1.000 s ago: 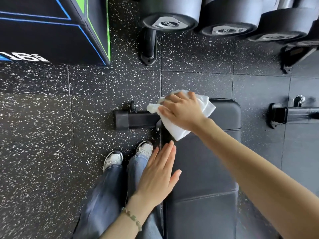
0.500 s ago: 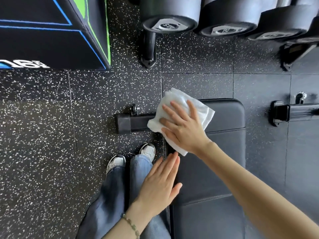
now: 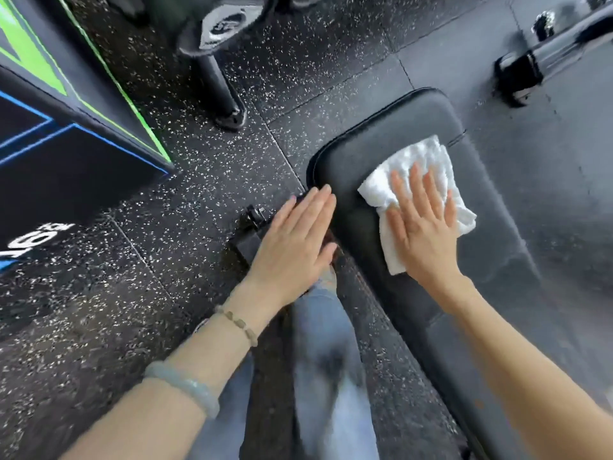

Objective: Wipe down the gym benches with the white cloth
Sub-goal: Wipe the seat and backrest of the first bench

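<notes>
Floor: black rubber tiles [image 3: 205, 180] with white flecks, seams visible between tiles.
Bench: black padded gym bench [image 3: 381, 154], rounded end pointing away from the person, pad running toward the lower right.
Cloth: white cloth [image 3: 421, 161] lying crumpled on the bench pad near its rounded end.
Right hand: right hand [image 3: 423, 227] flat on the cloth, fingers spread, palm pressing it to the pad; nothing pinched.
Left hand: left hand [image 3: 295, 240] flat with fingers together, at the bench's left edge; empty.
Surroundings: dumbbell [image 3: 219, 24] on a rack post at top; black box [image 3: 66, 134] with green and blue lines at left; second bench frame [image 3: 530, 68] at upper right.
Hard to make out: jeans [image 3: 331, 376] blurred; bench foot [image 3: 248, 244] partly hidden by the left hand; box lettering cut off.
</notes>
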Tool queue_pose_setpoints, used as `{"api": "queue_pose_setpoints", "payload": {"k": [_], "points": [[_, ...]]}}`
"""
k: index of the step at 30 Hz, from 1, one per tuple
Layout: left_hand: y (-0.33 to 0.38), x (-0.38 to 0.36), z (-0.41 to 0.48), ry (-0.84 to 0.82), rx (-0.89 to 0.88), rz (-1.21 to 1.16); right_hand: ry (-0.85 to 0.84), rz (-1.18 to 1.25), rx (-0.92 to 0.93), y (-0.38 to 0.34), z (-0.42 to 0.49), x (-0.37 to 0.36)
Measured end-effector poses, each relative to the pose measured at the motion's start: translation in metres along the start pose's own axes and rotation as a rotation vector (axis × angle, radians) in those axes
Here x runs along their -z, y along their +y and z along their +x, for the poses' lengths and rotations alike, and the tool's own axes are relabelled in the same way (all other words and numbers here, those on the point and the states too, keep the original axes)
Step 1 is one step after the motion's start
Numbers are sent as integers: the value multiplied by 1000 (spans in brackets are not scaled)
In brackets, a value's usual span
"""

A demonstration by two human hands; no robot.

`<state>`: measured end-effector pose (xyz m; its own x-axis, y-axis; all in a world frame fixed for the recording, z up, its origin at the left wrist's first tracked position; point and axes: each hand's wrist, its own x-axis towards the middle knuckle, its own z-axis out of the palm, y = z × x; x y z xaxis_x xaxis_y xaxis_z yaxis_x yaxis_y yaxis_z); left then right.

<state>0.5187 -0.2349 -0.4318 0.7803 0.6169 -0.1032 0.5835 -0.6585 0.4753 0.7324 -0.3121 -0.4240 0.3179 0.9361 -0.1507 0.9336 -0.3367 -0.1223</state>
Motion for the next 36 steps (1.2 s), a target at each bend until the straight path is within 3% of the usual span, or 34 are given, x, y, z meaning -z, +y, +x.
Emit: {"api": "queue_pose_setpoints", "payload": {"k": [4, 8, 14, 22, 26, 30, 36], "points": [[-33, 9, 25, -66, -198, 275, 35, -4, -231, -3, -61, -11], [-38, 4, 30, -102, -269, 375, 45, -81, -377, -23, -103, -27], [-48, -3, 31, -36, -330, 360, 78, -156, -328, -37, -112, -24], [-67, -28, 44, 327, -501, 223, 302, -306, -95, -37, -138, -53], [-66, -41, 50, 460, -500, 145, 422, -511, -114, -30, -126, -68], [-69, -54, 47, 484, -493, 142, 507, -564, -145, -44, -84, -83], [-69, -50, 41, 400, -453, 47, 499, -548, -282, -89, -16, -84]]}}
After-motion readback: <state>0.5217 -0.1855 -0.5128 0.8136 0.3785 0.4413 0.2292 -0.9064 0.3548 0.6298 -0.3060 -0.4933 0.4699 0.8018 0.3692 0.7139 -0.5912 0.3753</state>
